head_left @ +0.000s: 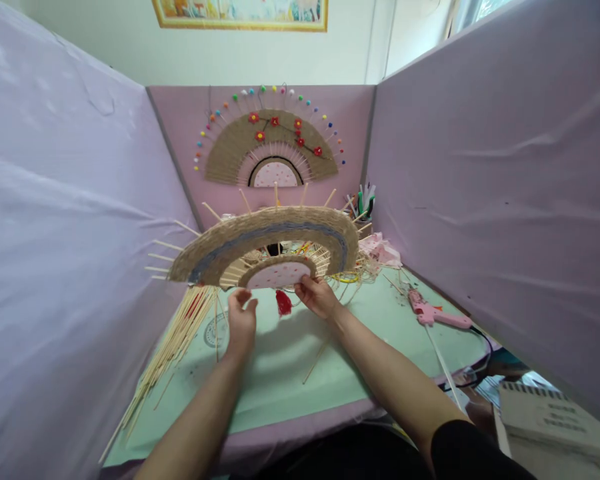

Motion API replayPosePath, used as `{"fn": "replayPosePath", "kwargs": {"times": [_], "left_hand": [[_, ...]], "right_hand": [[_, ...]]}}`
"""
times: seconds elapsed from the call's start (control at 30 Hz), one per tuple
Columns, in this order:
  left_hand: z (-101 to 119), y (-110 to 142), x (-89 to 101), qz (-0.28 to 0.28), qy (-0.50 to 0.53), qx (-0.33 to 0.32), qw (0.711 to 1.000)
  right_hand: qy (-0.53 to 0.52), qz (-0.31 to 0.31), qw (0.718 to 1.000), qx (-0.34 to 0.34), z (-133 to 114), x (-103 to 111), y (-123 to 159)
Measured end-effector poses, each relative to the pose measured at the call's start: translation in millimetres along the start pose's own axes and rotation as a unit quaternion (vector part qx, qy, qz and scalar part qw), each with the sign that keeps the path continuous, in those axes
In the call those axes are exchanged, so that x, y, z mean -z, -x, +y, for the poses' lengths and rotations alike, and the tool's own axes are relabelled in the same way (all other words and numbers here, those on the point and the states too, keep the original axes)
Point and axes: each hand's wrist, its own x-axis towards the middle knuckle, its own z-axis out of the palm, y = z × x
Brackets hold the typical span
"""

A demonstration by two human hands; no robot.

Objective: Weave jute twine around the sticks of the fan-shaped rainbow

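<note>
I hold a half-round woven fan (265, 241) of tan jute with a grey band, raised above the green mat (285, 373). Bare wooden sticks poke out round its rim. Its pink dotted centre piece faces me. My right hand (319, 297) pinches the lower edge of the fan beside that centre. My left hand (241, 319) is just under the fan's left lower edge, fingers curled at its edge. A red tassel (283, 303) hangs between my hands.
A finished fan (271, 150) with red flowers and coloured pins hangs on the back wall. A bundle of wooden sticks (173, 347) lies at the left. A pink glue gun (433, 312) with cable lies at the right. Purple cloth walls enclose three sides.
</note>
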Motion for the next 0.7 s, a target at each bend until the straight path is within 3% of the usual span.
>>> {"fn": "replayPosePath", "kwargs": {"times": [0.03,0.07,0.1,0.17,0.23,0.33,0.47,0.6,0.7], "left_hand": [[2.0,1.0,2.6,0.046,-0.022,-0.051,0.997],[4.6,4.7,2.9,0.049,-0.037,-0.082,0.995],[7.2,10.7,0.6,0.001,-0.04,-0.09,0.995],[10.3,25.4,-12.2,-0.18,-0.012,-0.019,0.983],[9.9,36.0,-32.4,-0.237,0.027,0.075,0.968],[6.7,33.0,-64.6,-0.24,0.124,0.182,0.946],[4.6,10.9,-92.6,-0.262,0.322,0.195,0.889],[8.7,-3.9,-96.6,-0.223,0.36,0.192,0.885],[18.6,-17.5,-81.9,-0.264,0.352,0.215,0.872]], "right_hand": [[-0.006,0.008,1.0,0.008,-1.7,0.1,-0.9],[-0.009,0.016,1.0,0.014,-3.1,0.2,-1.6],[-0.011,0.025,0.999,0.019,-4.2,0.2,-2.0],[-0.008,0.041,0.999,0.023,-5.0,-0.1,-2.0],[0.003,0.05,0.998,0.026,-4.5,-1.6,-0.7],[0.016,0.038,0.999,0.035,-2.5,-5.6,2.8],[-0.007,0.009,0.998,0.055,0.6,-10.6,6.0],[0.009,0.011,1.0,0.02,1.1,-8.5,6.6],[0.085,-0.015,0.995,-0.054,-6.9,-2.0,8.6]]}}
